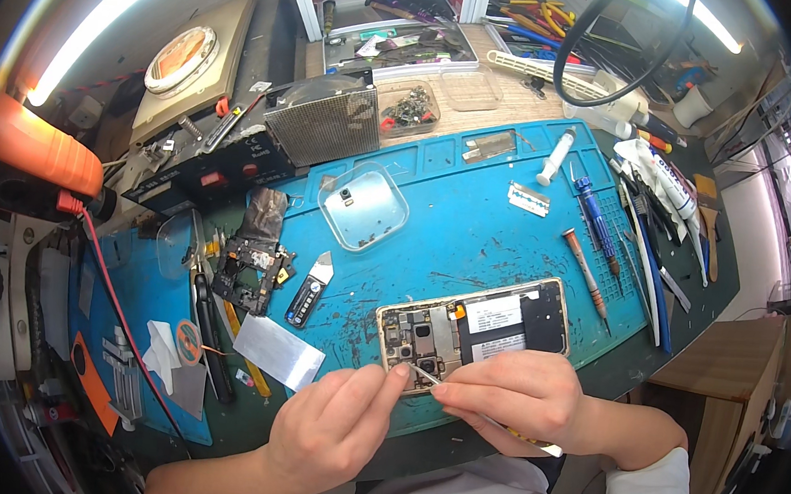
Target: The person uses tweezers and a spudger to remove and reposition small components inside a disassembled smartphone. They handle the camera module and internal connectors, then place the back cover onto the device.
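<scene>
An opened smartphone (491, 325) lies on the blue mat (433, 241), its inner boards, camera modules and battery exposed. My right hand (509, 400) pinches a slim metal tool (427, 374), probably tweezers, angled down to the phone's lower left part. My left hand (335, 423) has its fingers closed at that same corner, fingertips touching or very near the tool's tip; what they hold, if anything, is too small to make out. Just left of the phone are a metal sheet (278, 349), a small knife (309, 289) and a dismantled board assembly (243, 272).
A clear box (363, 217) holds small parts. Screwdrivers (588, 281), a syringe (556, 156) and a blade (527, 200) lie rightward. A metal-grilled device (320, 125) stands at the back, an orange-handled tool (37, 140) at left, trays of tools (403, 39) behind, a wooden cabinet (719, 384) at right.
</scene>
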Available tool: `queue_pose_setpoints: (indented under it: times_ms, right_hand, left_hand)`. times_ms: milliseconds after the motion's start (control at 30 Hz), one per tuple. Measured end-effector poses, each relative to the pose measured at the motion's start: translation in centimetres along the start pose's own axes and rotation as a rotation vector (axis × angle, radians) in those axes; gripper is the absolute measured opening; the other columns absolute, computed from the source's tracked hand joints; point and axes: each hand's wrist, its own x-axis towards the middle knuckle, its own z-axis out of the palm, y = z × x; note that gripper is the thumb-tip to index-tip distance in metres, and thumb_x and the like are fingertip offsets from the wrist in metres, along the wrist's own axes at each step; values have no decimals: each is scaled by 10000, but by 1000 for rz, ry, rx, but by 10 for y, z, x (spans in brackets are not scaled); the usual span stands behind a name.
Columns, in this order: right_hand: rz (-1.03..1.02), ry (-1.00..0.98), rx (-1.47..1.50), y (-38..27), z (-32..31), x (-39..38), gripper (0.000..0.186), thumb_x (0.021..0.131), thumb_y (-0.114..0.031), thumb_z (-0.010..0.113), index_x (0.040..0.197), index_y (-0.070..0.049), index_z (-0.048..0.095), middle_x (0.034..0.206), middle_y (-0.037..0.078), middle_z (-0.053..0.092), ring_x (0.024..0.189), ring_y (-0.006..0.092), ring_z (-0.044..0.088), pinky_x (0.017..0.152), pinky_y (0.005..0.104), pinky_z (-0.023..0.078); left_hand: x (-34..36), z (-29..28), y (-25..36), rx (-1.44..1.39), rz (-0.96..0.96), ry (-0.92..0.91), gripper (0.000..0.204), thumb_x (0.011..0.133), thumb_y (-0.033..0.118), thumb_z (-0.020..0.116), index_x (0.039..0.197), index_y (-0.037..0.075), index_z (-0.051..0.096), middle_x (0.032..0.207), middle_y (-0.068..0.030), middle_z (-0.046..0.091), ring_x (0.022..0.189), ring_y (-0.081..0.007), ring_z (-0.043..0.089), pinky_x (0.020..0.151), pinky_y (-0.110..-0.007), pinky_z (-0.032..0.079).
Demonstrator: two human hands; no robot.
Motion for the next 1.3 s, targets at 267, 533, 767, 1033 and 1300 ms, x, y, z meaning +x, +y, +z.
queue_pose_setpoints:
  times_ms: [267, 533, 767, 1033, 1300]
  right_hand:
    - [-14, 12, -2, 2, 1, -1, 282, 815, 1, 873, 1092, -19, 822, 990, 103, 808, 789, 213, 785, 612, 314, 625]
    - [-4, 6, -1, 0, 0, 0, 287, 816, 10, 873, 1096, -18, 821, 993, 100, 809, 792, 214, 786, 617, 314, 628]
    - [32, -9, 21, -3, 0, 0, 311, 811, 15, 876, 1114, -4, 807, 1008, 125, 784, 807, 250, 775, 672, 347, 634]
    - [104, 90, 190, -2, -17, 13, 307, 857, 10, 887, 1153, 2, 806, 1027, 146, 805, 847, 286, 793, 685, 345, 626]
    - [262, 168, 85, 51, 9, 102, 231, 949, -117, 854, 1141, 4, 808, 1013, 131, 800, 854, 213, 763, 738, 330, 594]
  left_hand:
    - [-1, 1, -1, 3, 14, 1, 490, 793, 18, 765, 1276, -63, 769, 1082, -64, 664, 861, -184, 670, 656, -300, 540]
    - [-2, 2, -1, 9, 17, 0, 481, 804, 27, 763, 1277, -66, 765, 1087, -72, 666, 863, -186, 670, 658, -298, 541]
    - [-2, -1, 3, -9, -8, -38, 516, 773, -36, 760, 1288, -72, 754, 1112, -92, 671, 881, -234, 673, 704, -332, 559]
    - [-6, 0, 3, -7, 3, -36, 566, 738, -51, 751, 1304, -76, 740, 1119, -106, 662, 900, -254, 676, 737, -351, 577]
    - [-7, 7, -2, -50, 15, 38, 545, 753, -15, 761, 1293, -81, 733, 1110, -97, 637, 893, -238, 653, 724, -348, 581]
